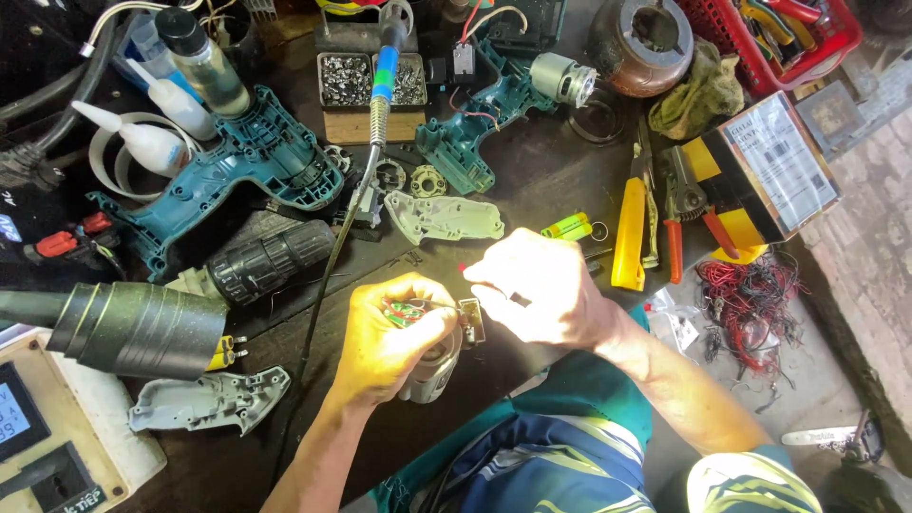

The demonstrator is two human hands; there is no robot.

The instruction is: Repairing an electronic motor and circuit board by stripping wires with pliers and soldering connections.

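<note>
Wrapped around a small grey cylindrical motor part (432, 366), the left hand (385, 347) holds it tight just above the person's lap, at the near edge of the dark workbench (532, 171). A bit of green and red wiring (404, 312) shows at the top of the fist; most of the part is hidden by the fingers. The right hand (546, 285) is bunched with fingertips pressed together on something thin and dark, perhaps a tool tip, too small to tell. A small metal tab (471, 320) sticks out between the two hands.

Strong light washes out both hands, so detail there is poor. At the left, a large black cone-shaped nozzle (133, 328) is cut off by the frame edge.

Behind the hands lie a pale grey plastic housing shell (445, 218), a teal drill casing half (237, 166) and a black ribbed chuck (271, 256). A soldering iron with a blue grip (382, 85) leans across a tray of screws (347, 81). To the right sit a yellow utility knife (629, 233) and red-handled pliers (679, 214).

Far right, a black and yellow rectangular box with a white printed label (774, 166) rests at the bench corner.
</note>
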